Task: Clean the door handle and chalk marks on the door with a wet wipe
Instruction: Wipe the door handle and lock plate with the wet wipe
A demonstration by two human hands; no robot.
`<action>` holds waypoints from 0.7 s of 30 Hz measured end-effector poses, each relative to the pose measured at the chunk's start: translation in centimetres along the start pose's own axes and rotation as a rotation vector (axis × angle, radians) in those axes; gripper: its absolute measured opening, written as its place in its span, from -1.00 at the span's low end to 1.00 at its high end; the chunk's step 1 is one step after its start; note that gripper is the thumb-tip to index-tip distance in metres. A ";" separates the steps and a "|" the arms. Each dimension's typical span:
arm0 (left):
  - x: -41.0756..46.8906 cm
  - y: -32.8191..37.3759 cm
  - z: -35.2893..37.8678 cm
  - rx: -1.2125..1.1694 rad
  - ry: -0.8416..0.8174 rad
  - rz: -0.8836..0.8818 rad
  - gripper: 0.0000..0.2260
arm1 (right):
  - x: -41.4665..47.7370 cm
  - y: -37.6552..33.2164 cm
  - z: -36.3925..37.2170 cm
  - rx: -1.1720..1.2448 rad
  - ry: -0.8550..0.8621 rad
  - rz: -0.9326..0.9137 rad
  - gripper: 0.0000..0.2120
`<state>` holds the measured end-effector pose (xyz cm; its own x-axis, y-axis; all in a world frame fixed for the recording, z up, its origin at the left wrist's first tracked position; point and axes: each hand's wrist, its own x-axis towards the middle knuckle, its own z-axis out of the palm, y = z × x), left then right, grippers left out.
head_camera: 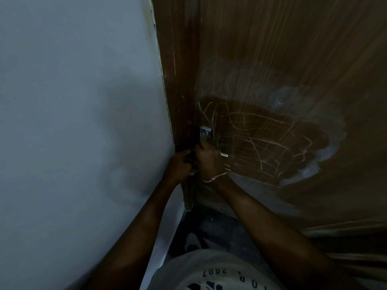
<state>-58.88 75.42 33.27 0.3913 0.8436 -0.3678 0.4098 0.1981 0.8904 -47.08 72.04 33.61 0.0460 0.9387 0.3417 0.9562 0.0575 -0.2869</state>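
At the bottom of the view a pale shirt (pixel 211 268) with dark printed lettering is seen, and above it a strip of dark floor (pixel 211 222) at the foot of the door. Two bare forearms are stretched forward and upward from there towards the door edge.

The left hand (pixel 178 166) is held against the dark door frame (pixel 178 101), just beside the right hand; its grip is curled inward, but whether anything is pinched in it cannot be told in the dim light. The right hand (pixel 207 159), with a thin bracelet (pixel 214 177) worn at the wrist, is closed around the door handle (pixel 224 154), of which only a short metal end is shown poking out to the right of the fingers. A small pale scrap is glimpsed between the two hands; whether it is the wet wipe cannot be told.

Just above the right hand, a metal lock plate (pixel 205 132) is fixed at the edge of the brown wooden door (pixel 293 49). To the right of the plate and the handle, the door is covered with scribbled chalk marks (pixel 261 141) inside a darker patch, bordered by a pale smeared band. The left side of the view is filled by a plain grey-white wall (pixel 73 101).
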 end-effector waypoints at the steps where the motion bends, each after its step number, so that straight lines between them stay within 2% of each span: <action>1: 0.1 -0.1 0.0 -0.013 -0.009 -0.006 -0.63 | -0.4 0.4 0.0 -0.006 -0.004 -0.009 -0.85; 4: 0.6 -0.8 -0.2 -0.047 -0.057 -0.017 -0.49 | -2.9 2.5 -0.9 -0.010 0.021 0.012 -0.90; 8: 0.6 -0.9 -0.3 -0.081 -0.062 -0.024 -0.44 | -6.7 6.0 -2.8 -0.001 0.117 0.124 -0.87; 12: 0.7 -0.9 -0.2 -0.077 -0.053 -0.009 -0.47 | -7.4 7.7 -5.5 0.218 0.242 0.252 -0.90; 15: 0.8 -1.0 0.1 -0.068 -0.025 -0.001 -0.47 | -5.7 8.1 -6.1 0.282 0.167 0.211 -0.88; 21: 0.7 -1.0 0.4 -0.053 -0.006 -0.002 -0.48 | -3.3 8.0 -5.5 0.178 -0.081 0.091 -0.80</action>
<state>-58.72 75.63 32.04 0.3961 0.8400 -0.3708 0.3662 0.2258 0.9027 -37.99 67.52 35.10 0.1001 0.9665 0.2363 0.8826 0.0234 -0.4696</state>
